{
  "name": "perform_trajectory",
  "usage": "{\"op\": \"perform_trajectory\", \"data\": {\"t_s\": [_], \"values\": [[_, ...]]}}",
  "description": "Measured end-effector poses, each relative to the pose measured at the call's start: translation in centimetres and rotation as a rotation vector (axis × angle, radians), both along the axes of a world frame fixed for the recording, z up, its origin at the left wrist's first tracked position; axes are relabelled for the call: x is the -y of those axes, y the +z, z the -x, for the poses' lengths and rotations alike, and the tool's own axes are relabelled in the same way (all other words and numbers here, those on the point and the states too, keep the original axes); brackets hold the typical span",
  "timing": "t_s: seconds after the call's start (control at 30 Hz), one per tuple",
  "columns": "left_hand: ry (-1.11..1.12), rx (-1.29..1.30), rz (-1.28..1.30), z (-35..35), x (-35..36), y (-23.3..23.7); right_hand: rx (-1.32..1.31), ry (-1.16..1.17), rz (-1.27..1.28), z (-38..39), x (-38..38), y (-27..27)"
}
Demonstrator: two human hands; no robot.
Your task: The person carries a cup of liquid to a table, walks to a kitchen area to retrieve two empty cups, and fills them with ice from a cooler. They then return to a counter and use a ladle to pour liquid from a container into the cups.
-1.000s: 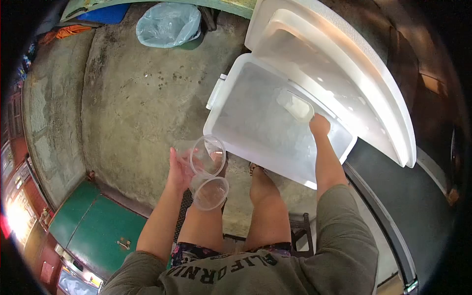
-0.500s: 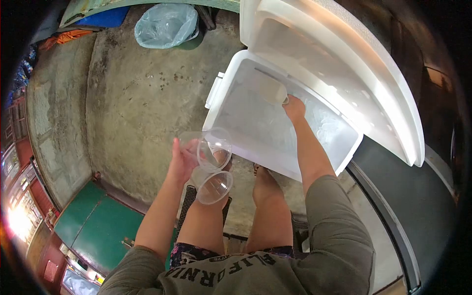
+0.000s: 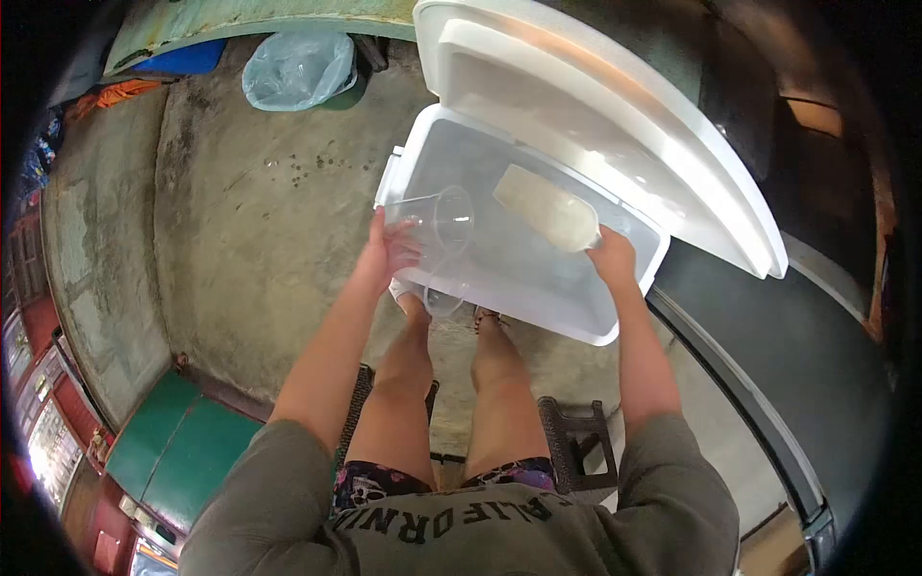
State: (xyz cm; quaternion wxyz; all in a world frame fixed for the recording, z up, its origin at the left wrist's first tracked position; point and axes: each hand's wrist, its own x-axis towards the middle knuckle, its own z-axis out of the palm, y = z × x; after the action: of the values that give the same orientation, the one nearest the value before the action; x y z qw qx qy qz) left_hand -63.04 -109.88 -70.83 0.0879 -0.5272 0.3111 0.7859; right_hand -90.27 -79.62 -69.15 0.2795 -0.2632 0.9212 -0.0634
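Note:
In my left hand (image 3: 386, 252) are two clear plastic cups, gripped by the fingers on their left side. The upper cup (image 3: 453, 219) lies tilted with its mouth toward the right; the lower cup (image 3: 446, 290) hangs just beneath it. Both overlap the near left rim of a large white cooler box (image 3: 567, 328). My right hand (image 3: 613, 255) is closed around the handle of a cream-coloured scoop (image 3: 545, 209). The scoop is over the cooler's interior, its broad blade pointing up and left toward the back wall.
The cooler's white lid (image 3: 615, 125) stands raised behind it. A bin (image 3: 300, 72) lined with a pale blue bag is at the back left. Dark stools (image 3: 580, 446) flank my legs. A green panel (image 3: 182, 442) lies at lower left, and a dark grey surface (image 3: 768, 346) at right.
The scoop has come up and nearer from deep in the cooler, showing its whole blade. My left hand has moved the cups up and right, over the cooler's rim. The view has shifted.

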Motion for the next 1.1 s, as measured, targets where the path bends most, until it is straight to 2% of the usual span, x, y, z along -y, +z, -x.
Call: {"op": "perform_trajectory", "data": {"t_s": [0.1, 0.2, 0.27, 0.4, 0.47, 0.5, 0.6, 0.67, 0.73, 0.8, 0.83, 0.9, 0.97, 1.03, 1.07, 1.1], "values": [[-0.068, 0.035, 0.001, 2.4, -0.9, -0.5, -0.038, -0.006, -0.094, 0.5, -0.1, 9.3], [-0.172, 0.023, -0.038, 4.5, -1.9, -1.2, -0.084, 0.128, -0.146, -0.1, 2.0, 18.5], [-0.199, -0.026, -0.12, 5.8, -2.9, -1.3, -0.143, 0.261, -0.224, -1.2, 3.6, 22.6], [-0.221, -0.144, -0.378, 6.8, -5.1, -4.6, -0.26, 0.385, -0.222, -3.4, 4.4, 26.3], [-0.173, -0.102, -0.264, 7.3, -6.2, -4.0, -0.306, 0.422, -0.255, -3.7, 4.4, 28.5], [-0.151, -0.077, -0.205, 7.4, -6.5, -3.6, -0.27, 0.376, -0.266, -3.8, 4.1, 29.7], [0.028, -0.142, -0.466, 8.1, -5.7, -1.5, -0.147, 0.224, -0.322, -2.6, 2.2, 31.3], [0.089, -0.286, -0.657, 7.2, -4.9, -4.3, -0.045, 0.101, -0.4, -1.4, 0.9, 31.1], [0.094, -0.395, -0.759, 6.5, -4.3, -5.4, -0.034, 0.039, -0.409, -0.4, -0.3, 27.9], [0.039, -0.459, -0.764, 5.8, -3.5, -5.2, -0.01, -0.029, -0.349, 0.4, -2.0, 21.7], [0.046, -0.301, -0.608, 6.0, -3.1, -2.8, 0.006, -0.068, -0.286, 0.4, -2.7, 17.8], [0.059, 0.001, -0.292, 7.1, -2.7, 4.3, -0.101, 0.011, -0.293, 0.0, -2.4, 11.7], [-0.029, -0.063, -0.118, 4.8, -2.3, 4.0, -0.142, 0.043, -0.395, 0.7, -2.6, 4.1], [-0.187, -0.202, 0.048, 0.7, -0.6, 0.6, -0.211, 0.074, -0.403, 1.4, -2.3, -1.9], [-0.303, -0.31, 0.128, -2.9, 0.3, -3.4, -0.182, 0.081, -0.411, 1.5, -1.6, -4.6], [-0.245, -0.347, 0.055, -4.2, 0.7, -4.0, -0.154, 0.088, -0.418, 1.4, -0.8, -7.4]]}}
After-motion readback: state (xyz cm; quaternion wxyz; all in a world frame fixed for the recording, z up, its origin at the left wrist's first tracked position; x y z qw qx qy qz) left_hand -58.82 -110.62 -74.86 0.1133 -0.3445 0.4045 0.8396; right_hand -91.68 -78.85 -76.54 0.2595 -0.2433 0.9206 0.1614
